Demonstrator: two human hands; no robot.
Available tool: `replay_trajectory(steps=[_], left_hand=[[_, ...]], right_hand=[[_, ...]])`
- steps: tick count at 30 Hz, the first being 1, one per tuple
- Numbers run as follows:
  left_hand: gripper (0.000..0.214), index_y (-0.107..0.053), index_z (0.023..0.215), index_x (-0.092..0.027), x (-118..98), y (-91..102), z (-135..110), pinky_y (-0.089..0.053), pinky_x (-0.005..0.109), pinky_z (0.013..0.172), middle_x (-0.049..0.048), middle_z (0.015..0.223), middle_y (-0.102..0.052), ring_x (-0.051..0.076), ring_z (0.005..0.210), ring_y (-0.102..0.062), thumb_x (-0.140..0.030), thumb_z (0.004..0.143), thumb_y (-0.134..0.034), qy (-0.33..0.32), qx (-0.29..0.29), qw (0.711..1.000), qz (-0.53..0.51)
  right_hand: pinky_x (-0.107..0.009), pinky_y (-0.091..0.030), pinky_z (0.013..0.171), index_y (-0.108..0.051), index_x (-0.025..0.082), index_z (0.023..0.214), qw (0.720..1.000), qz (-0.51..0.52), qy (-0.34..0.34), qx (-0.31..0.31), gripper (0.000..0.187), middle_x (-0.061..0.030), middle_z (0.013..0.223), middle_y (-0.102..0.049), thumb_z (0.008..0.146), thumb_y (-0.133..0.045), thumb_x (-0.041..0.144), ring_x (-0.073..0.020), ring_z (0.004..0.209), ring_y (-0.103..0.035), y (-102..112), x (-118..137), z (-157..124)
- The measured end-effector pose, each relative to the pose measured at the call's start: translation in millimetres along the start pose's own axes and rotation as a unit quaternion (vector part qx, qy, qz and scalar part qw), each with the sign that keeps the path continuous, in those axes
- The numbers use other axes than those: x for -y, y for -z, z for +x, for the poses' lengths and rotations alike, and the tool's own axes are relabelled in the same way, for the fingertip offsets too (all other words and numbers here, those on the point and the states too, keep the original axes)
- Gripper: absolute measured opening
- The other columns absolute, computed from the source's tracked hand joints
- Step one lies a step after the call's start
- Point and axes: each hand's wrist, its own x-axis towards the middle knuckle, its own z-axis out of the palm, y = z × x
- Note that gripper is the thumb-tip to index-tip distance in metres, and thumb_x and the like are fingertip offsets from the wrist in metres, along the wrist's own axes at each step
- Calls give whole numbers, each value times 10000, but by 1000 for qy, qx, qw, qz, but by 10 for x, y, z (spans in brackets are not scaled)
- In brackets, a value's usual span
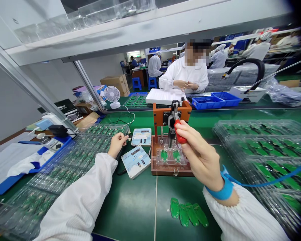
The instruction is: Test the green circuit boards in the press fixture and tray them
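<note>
My right hand (200, 154), with a blue wrist strap (222, 190) on its wrist, is closed round the red lever handle (180, 132) of a toggle clamp. The clamp belongs to an orange and brown press fixture (158, 115), whose clear plate (169, 155) sits over two small green circuit boards (164, 154). My left hand (118, 144) has its fingers curled together beside the left tray of boards; whatever they hold, if anything, is hidden. Two white meter boxes (136, 160) with digital displays lie between that hand and the fixture. Several green boards (188, 212) lie on the mat in front.
Clear trays of boards (72, 160) stretch along the left, and stacked clear trays (266, 150) hold green boards on the right. Blue bins (207, 102) and a small fan (112, 94) stand behind. A co-worker (185, 75) sits opposite. A shelf (140, 30) crosses overhead.
</note>
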Motion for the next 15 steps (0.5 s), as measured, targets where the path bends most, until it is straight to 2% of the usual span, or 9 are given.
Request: replay_trajectory(steps=[4, 15], left_hand=[[394, -409, 591, -218, -9, -4, -5, -384, 206, 477, -35, 460, -508, 112, 449, -494, -358, 733, -749, 3, 0, 1000, 1], [389, -406, 593, -218, -24, -11, -11, -381, 205, 479, -32, 458, -514, 110, 450, -492, -345, 733, -745, 4, 6, 1000, 4]], right_hand=[[-469, -449, 1229, -561, 362, 1459, 1000, 3, -4, -1, 551, 26, 1480, -608, 997, -552, 61, -225, 1434, -520, -9, -5, -2], [-532, -461, 1210, -559, 350, 1466, 1000, -3, -4, -3, 523, 1, 1479, -611, 1006, -551, 100, -265, 1431, -524, -1, -1, -5]])
